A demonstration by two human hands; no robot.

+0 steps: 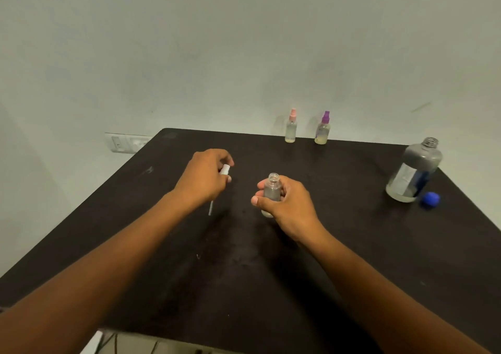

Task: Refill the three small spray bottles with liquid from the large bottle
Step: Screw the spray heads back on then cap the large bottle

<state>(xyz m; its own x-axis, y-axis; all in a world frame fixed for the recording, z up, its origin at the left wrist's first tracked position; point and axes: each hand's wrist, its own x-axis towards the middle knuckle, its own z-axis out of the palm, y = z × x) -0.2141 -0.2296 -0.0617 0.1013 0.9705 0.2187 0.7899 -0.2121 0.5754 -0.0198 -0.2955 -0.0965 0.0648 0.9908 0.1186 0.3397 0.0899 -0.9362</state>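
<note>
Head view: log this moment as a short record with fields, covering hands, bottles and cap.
left hand: holds white spray head, tube hanging down
right hand: grips open small bottle
pink-top bottle: upright at far table edge, capped
purple-top bottle: upright beside it, capped
large bottle: uncapped, right side, little liquid
blue cap: on table, beside large bottle

Small bottle (272,191) uncapped, upright; large bottle (413,170) open, right.
</note>
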